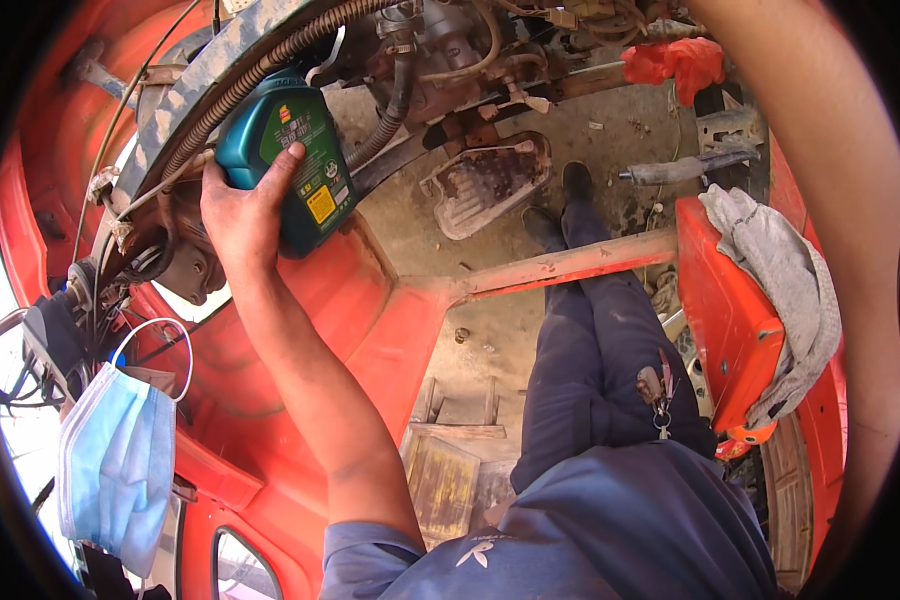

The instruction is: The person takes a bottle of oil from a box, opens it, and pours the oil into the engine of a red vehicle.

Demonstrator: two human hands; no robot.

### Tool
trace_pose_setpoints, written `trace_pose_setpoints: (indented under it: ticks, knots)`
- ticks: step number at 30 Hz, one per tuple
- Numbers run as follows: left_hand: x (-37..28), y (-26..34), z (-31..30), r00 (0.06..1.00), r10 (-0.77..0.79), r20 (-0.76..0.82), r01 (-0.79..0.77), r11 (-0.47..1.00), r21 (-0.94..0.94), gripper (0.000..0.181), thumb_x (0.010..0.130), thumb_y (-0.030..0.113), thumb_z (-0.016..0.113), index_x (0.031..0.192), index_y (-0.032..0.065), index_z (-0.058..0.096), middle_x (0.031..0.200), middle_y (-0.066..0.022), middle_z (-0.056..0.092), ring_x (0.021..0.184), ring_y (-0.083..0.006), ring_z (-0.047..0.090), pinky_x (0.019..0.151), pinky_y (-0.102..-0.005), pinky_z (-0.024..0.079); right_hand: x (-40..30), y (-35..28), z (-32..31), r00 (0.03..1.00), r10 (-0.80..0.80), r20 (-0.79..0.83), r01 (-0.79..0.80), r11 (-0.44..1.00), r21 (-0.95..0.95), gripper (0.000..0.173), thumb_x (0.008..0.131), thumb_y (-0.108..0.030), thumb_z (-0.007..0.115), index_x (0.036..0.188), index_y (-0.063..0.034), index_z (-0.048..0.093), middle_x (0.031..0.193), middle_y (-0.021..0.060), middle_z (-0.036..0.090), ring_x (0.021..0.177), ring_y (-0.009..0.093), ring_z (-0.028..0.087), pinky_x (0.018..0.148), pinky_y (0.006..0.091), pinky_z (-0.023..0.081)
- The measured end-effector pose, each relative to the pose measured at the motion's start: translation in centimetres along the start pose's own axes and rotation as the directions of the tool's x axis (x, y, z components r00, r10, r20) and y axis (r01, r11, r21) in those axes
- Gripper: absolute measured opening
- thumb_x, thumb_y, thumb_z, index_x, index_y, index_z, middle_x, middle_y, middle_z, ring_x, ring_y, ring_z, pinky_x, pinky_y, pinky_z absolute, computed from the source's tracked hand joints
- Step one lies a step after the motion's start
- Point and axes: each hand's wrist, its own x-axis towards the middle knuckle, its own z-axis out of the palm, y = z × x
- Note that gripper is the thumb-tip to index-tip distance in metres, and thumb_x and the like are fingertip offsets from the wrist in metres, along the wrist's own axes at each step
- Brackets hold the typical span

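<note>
My left hand [251, 202] grips a dark green plastic oil bottle [300, 172] at its lower left, the thumb lying across the printed label. The bottle is tilted, and its upper end reaches under a ribbed conduit hose [221, 101] on a worn metal frame rail [169, 105]. Whether a cap is on it cannot be seen. Just right of the bottle are a black rubber hose [403, 82] with a metal clamp and an engine [450, 71]. My right forearm [832, 150] rises along the right edge, but my right hand is out of view.
Red bodywork [330, 300] surrounds me, with a red crossbar [570, 262] over my legs. A grey cloth [787, 285] drapes over a red metal box [727, 322]. A blue face mask [120, 465] hangs at left. A dirty metal pan [487, 180] and a red rag [675, 64] lie beyond.
</note>
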Motion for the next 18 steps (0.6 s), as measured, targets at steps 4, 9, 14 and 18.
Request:
trace_pose_setpoints:
  ticks: [4,9,14,18]
  knots:
    - [0.0,0.0,-0.4,1.000,0.004,-0.008,-0.004,0.998,0.056,0.069,0.075,0.025,0.097,0.127,-0.0056,0.065,0.113,-0.0172,0.076,0.098,-0.0226,0.074,0.092,-0.0361,0.058,-0.1,0.0,0.1,0.999,-0.006,-0.035,0.006,1.000,0.003,0.023,0.094,-0.018,0.055,0.107,-0.0037,0.068,0.104,0.0169,0.072,0.103,0.037,0.070,0.090,0.0516,0.056]
    - [0.1,0.7,-0.4,1.000,0.015,0.000,-0.015,0.998,0.067,0.069,0.075,0.027,0.097,0.126,-0.0058,0.065,0.111,-0.0174,0.076,0.098,-0.0236,0.074,0.091,-0.0368,0.058,-0.3,0.0,0.5,0.995,0.009,-0.095,-0.007,1.000,0.019,0.021,0.094,-0.017,0.056,0.103,-0.0041,0.068,0.100,0.0169,0.072,0.099,0.037,0.070,0.087,0.0517,0.056]
    - [0.0,0.7,-0.5,1.000,0.001,-0.007,0.000,0.993,0.115,0.069,0.074,0.028,0.097,0.124,-0.0062,0.065,0.111,-0.0181,0.076,0.098,-0.0240,0.074,0.091,-0.0373,0.058,-0.3,-0.2,0.0,0.988,-0.003,-0.153,0.011,0.999,0.050,0.019,0.093,-0.017,0.057,0.100,-0.0040,0.069,0.095,0.0173,0.070,0.095,0.038,0.069,0.084,0.0513,0.055]
    - [0.1,0.8,-0.4,1.000,0.008,-0.011,-0.007,0.997,0.081,0.068,0.074,0.029,0.097,0.122,-0.0063,0.065,0.110,-0.0187,0.076,0.097,-0.0246,0.074,0.090,-0.0375,0.058,-0.3,-0.4,-0.4,0.992,0.029,-0.126,-0.018,0.996,0.087,0.021,0.095,-0.017,0.057,0.100,-0.0028,0.070,0.095,0.0187,0.070,0.094,0.039,0.067,0.086,0.0530,0.053]
